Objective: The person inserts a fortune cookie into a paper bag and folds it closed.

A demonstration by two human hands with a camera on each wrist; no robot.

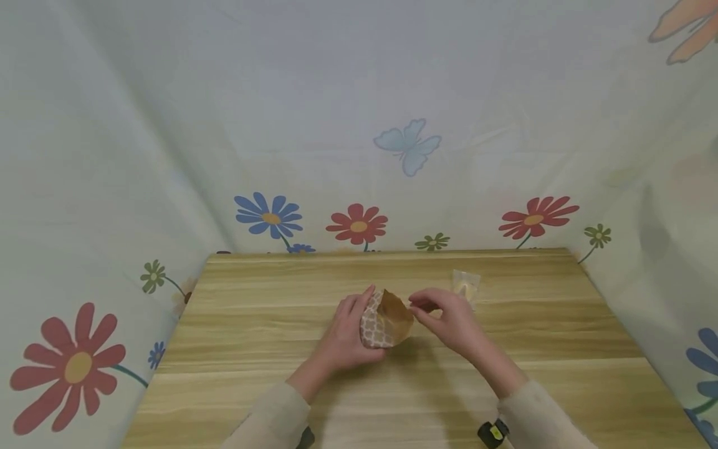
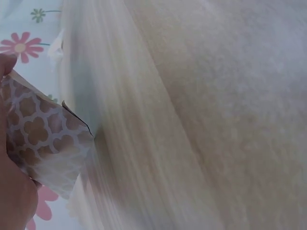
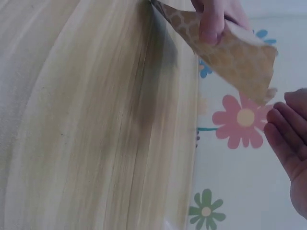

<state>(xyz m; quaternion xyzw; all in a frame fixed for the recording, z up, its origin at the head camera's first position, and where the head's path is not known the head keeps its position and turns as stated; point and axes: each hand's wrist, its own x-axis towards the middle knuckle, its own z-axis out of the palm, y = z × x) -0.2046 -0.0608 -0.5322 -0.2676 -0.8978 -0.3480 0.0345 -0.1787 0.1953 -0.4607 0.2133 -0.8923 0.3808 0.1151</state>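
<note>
A small paper bag [image 1: 377,327] with a white lattice pattern outside and plain brown inside is held above the table. My left hand [image 1: 349,330] grips it from the left side, with the thumb low along its near side. The bag's mouth gapes toward the right. In the left wrist view, the patterned side of the bag [image 2: 43,134] shows beside part of the left hand [image 2: 14,191]. My right hand [image 1: 449,315] is at the bag's right edge. In the right wrist view, its fingers [image 3: 290,129] are loosely bent next to the bag's corner [image 3: 261,96]; whether they touch is unclear.
A small clear packet [image 1: 467,285] with pale contents lies on the wooden table [image 1: 252,312] behind the right hand. Near the front, a dark wrist device [image 1: 492,433] sits by the right sleeve. Flower-printed cloth [image 1: 314,156] surrounds the table's back and sides.
</note>
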